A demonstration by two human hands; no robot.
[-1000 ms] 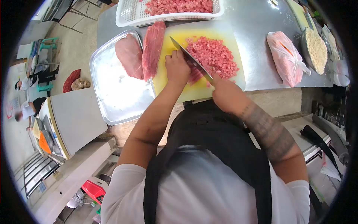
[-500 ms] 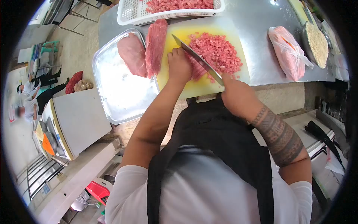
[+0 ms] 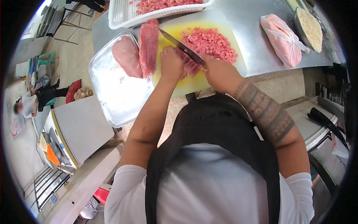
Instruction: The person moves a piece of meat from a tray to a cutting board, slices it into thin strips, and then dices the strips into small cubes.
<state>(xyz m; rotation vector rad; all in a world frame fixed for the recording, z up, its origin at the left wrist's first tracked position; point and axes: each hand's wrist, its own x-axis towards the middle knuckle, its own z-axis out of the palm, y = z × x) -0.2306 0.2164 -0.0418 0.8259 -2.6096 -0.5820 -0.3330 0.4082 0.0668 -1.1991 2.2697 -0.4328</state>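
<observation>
My right hand [image 3: 220, 74] is closed around the handle of a long knife [image 3: 182, 45]. The blade points up and to the left, crossing the meat just beyond my left hand's fingers. With curled fingers, my left hand [image 3: 171, 62] grips the near end of some red meat strips [image 3: 191, 68], partly hidden under the blade and both hands. A heap of diced meat [image 3: 212, 44] lies to the right of the knife on the yellow-white cutting board [image 3: 192, 86]. Left of my left hand, a long slab of meat [image 3: 149, 48] rests across the board's edge and the tray.
A metal tray [image 3: 123, 106] holds a paler meat piece [image 3: 126, 56]. Behind the board stands a white basket [image 3: 121, 18] of diced meat. To the right are a tied plastic bag [image 3: 281, 41] and a bowl of pale crumbs [image 3: 309, 30]. A person [image 3: 30, 102] is far left.
My right hand and the knife have moved left and away from me, closer to my left hand. The whole view has shifted slightly. My left hand keeps its grip on the meat strips.
</observation>
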